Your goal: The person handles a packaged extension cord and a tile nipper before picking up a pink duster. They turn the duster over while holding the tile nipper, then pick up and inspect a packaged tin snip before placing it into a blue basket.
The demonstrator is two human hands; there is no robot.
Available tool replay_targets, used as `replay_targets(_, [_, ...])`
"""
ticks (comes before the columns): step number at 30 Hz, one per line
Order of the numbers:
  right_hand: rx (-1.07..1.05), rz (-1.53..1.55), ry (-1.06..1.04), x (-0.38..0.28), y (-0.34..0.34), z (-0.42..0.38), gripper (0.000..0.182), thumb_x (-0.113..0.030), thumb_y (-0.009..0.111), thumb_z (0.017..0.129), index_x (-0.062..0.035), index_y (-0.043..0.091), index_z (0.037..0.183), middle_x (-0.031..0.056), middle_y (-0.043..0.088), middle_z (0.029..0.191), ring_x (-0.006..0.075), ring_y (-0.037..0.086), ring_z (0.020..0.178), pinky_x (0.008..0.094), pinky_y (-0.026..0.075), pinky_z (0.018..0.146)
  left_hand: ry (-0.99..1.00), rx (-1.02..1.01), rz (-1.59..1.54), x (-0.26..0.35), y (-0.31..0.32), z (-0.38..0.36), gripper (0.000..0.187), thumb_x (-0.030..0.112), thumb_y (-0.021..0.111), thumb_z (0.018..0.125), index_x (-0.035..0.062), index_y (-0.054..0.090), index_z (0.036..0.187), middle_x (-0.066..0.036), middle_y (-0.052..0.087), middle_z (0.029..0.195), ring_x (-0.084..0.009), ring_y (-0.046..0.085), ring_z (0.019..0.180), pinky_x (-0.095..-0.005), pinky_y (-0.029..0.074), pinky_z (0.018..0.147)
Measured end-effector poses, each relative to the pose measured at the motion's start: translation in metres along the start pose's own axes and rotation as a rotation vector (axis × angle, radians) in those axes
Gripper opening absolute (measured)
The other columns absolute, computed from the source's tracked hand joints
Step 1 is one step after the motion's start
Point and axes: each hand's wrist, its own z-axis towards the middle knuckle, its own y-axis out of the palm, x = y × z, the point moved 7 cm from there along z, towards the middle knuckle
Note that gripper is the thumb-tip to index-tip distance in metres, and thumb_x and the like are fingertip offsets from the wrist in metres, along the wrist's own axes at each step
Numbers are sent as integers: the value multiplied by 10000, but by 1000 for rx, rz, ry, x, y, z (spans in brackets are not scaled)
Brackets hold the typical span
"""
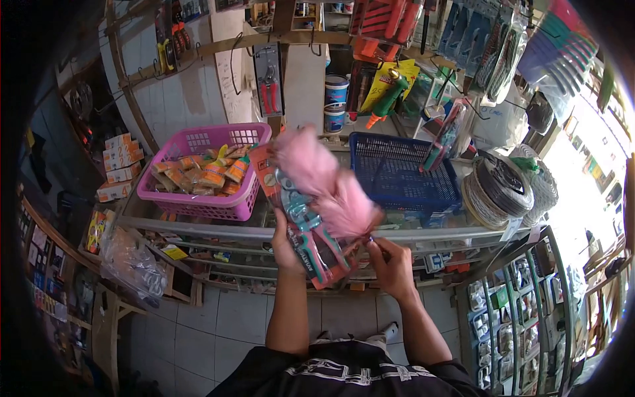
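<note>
My left hand (289,246) is wrapped round the lower left edge of a packaged tool with teal and red handles (305,228), held tilted above the glass counter. Closed on the dark handle end of a fluffy pink duster (347,208) is my right hand (390,264). The duster is smeared by motion and lies across the upper right part of the package, hiding some of it. Behind the package, to the left, stands a pink basket (248,206) full of small orange-labelled packets; a blue basket (403,198) is to the right.
The glass counter (264,233) spans the middle. Wire coils (499,188) rest at its right end. Another packaged tool (444,137) leans at the blue basket. Packages hang from hooks above, among them red pruners (269,92). Orange-white boxes (120,165) are stacked at left.
</note>
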Motion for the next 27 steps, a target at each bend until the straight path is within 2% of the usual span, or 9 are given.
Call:
replay_targets(6, [-7,-11,14,20,-4,-20,184,-138,655,1034,30,723,1065,45,570,637,75,494,603,294,420,566,118,326,31,12,8,9,451,497,488,1114,134,637,1338,-37,721,1131,-225,701,995,-434,563,920])
replay_targets(7, [-16,-13,6,18,-4,-26,176,-134,660,1030,27,723,1064,72,567,639,86,490,603,310,425,571,7,-156,-27,13,24,13,463,486,487,1117,124,624,1371,-37,714,1180,-223,700,1043,-441,568,948])
replay_targets(10, [-32,45,14,25,-10,-33,167,-120,668,1025,30,725,1070,102,572,651,93,485,607,322,435,580,174,341,32,15,8,18,512,485,470,1121,101,591,1438,-71,690,1300,-243,674,1173,-465,542,1034])
replay_targets(15, [-118,55,90,47,-24,-48,193,-129,676,1016,32,731,1109,102,617,685,104,536,663,334,482,637,11,-197,193,7,47,35,748,595,454,1078,25,439,1563,-173,535,1551,-371,508,1436,-531,320,1263])
replay_targets(16, [-160,52,72,51,-22,-51,198,-132,679,1013,30,732,1114,103,621,689,107,543,670,336,488,644,-231,-265,-430,-10,41,46,814,626,451,1061,10,392,1589,-198,515,1565,-400,489,1450,-553,304,1267])
replay_targets(18, [-64,108,79,58,-21,-51,190,-158,669,1025,23,717,1059,74,596,693,96,517,648,313,461,618,-98,-348,-198,-2,64,38,853,644,466,1049,9,357,1607,-195,453,1617,-402,406,1511,-597,284,1265])
replay_targets(20, [-30,122,78,62,-18,-52,252,-196,634,1061,19,682,938,-27,544,656,40,464,618,266,393,548,26,-58,38,2,51,41,895,657,462,1047,-28,325,1607,-206,403,1650,-408,363,1535,-601,282,1264])
replay_targets(24, [-55,132,59,45,-20,-51,237,-180,616,1066,25,699,980,-17,556,659,38,475,623,269,397,550,-139,-341,-230,-4,61,38,805,586,414,1093,-58,372,1574,-221,400,1649,-394,418,1498,-523,283,1274])
replay_targets(27, [-50,121,108,46,-18,-48,221,-175,631,1057,30,714,1067,17,590,677,48,494,643,275,424,579,127,97,106,5,22,35,687,520,445,1109,-16,438,1539,-183,487,1583,-362,460,1467,-503,316,1258])
